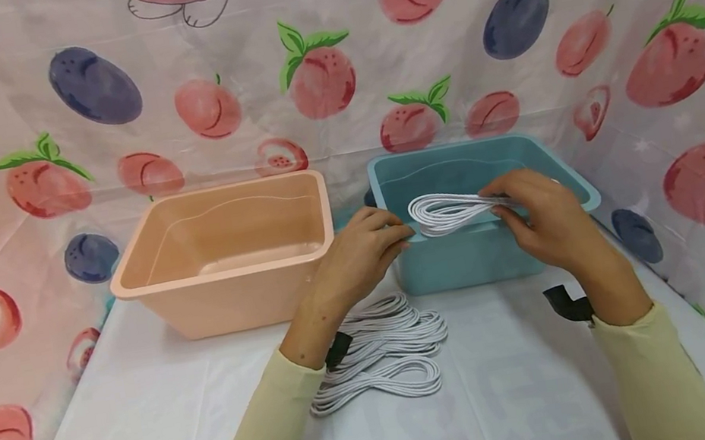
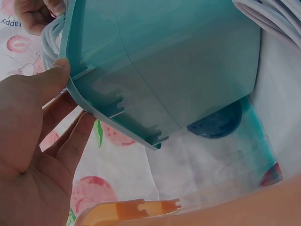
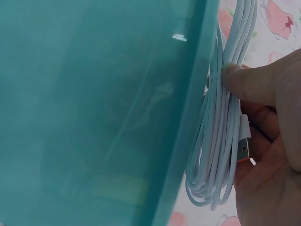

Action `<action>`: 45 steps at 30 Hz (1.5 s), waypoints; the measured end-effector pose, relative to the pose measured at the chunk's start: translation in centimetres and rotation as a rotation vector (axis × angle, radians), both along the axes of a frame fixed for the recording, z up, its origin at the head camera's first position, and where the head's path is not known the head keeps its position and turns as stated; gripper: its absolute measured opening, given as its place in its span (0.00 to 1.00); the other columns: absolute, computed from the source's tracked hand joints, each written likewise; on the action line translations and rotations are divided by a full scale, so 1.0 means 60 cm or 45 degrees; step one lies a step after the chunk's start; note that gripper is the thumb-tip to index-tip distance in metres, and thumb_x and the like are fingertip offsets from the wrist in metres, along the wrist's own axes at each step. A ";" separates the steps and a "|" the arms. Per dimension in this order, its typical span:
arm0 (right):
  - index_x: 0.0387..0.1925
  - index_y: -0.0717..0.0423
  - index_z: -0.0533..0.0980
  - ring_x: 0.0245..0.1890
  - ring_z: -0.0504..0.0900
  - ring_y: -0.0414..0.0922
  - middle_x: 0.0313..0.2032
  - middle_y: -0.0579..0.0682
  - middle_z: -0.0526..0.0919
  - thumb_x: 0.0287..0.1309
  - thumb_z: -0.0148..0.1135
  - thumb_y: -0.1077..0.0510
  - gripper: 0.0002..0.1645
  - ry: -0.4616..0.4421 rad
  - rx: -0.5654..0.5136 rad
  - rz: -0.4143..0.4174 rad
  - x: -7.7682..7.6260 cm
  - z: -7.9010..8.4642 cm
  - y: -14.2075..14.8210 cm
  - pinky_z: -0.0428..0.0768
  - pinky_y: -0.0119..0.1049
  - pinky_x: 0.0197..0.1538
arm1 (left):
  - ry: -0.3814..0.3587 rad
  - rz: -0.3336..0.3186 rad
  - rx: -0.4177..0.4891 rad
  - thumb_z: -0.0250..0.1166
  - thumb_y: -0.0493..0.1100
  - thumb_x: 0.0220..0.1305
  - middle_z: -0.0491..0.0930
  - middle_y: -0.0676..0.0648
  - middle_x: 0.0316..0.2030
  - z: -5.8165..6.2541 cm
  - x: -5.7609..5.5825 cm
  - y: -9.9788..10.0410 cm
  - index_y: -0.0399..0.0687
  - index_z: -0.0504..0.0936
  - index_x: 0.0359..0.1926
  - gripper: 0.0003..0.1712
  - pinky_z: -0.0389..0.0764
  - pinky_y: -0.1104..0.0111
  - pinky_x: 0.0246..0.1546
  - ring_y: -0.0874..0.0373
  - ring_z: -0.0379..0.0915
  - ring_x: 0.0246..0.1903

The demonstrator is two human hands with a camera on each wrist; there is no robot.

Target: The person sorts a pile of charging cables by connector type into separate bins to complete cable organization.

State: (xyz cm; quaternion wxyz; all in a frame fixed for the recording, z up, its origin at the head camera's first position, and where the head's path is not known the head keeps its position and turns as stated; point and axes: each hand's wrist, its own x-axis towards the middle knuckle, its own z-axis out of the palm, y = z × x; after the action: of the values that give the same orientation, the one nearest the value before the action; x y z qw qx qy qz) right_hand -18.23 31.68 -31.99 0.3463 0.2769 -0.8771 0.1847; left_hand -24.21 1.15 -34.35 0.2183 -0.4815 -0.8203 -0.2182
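Observation:
My right hand pinches a coiled white USB cable between thumb and fingers, over the front rim of the teal bin. In the right wrist view the cable's metal USB plug shows beside the fingers. My left hand grips the teal bin's near left rim corner, thumb on one side of the rim and fingers on the other. Below the left wrist, several more coiled white cables lie in a pile on the table, partly covered by the forearm.
A peach-coloured bin stands left of the teal one, with a gap between them. Both rest on a white-covered table. Behind and at the sides hangs a fruit-print cloth.

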 end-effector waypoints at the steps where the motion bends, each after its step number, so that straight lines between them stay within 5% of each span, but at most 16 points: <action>1: 0.50 0.60 0.84 0.48 0.83 0.52 0.46 0.54 0.87 0.57 0.72 0.77 0.21 -0.002 0.000 -0.008 -0.002 -0.002 0.001 0.74 0.31 0.55 | 0.005 0.000 0.000 0.68 0.43 0.75 0.85 0.50 0.50 0.000 0.000 0.000 0.49 0.91 0.55 0.12 0.80 0.67 0.59 0.54 0.75 0.57; 11: 0.50 0.61 0.82 0.48 0.83 0.54 0.46 0.56 0.86 0.60 0.70 0.77 0.18 -0.051 -0.012 -0.037 -0.011 -0.016 0.004 0.78 0.51 0.50 | 0.000 0.008 -0.008 0.68 0.43 0.75 0.86 0.49 0.51 -0.001 0.001 -0.001 0.49 0.91 0.55 0.13 0.80 0.67 0.60 0.53 0.76 0.57; 27: 0.51 0.62 0.82 0.53 0.83 0.54 0.49 0.55 0.86 0.55 0.77 0.73 0.22 -0.115 -0.019 -0.049 -0.006 -0.012 -0.002 0.80 0.54 0.53 | 0.023 0.010 -0.008 0.68 0.43 0.75 0.86 0.49 0.51 0.000 0.003 -0.003 0.49 0.91 0.54 0.12 0.80 0.67 0.59 0.53 0.76 0.57; 45: 0.49 0.58 0.84 0.49 0.81 0.50 0.46 0.51 0.85 0.48 0.84 0.67 0.25 -0.103 0.062 0.085 0.013 -0.004 -0.048 0.82 0.48 0.50 | 0.020 -0.002 -0.003 0.68 0.43 0.75 0.85 0.50 0.50 -0.001 0.000 -0.001 0.48 0.91 0.54 0.12 0.79 0.67 0.59 0.53 0.75 0.57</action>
State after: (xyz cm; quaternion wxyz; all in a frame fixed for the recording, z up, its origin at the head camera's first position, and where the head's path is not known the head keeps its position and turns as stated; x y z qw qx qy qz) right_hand -17.46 28.79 -32.25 0.2972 0.3067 -0.8849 0.1857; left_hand -24.20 1.11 -34.42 0.2240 -0.4840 -0.8185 -0.2137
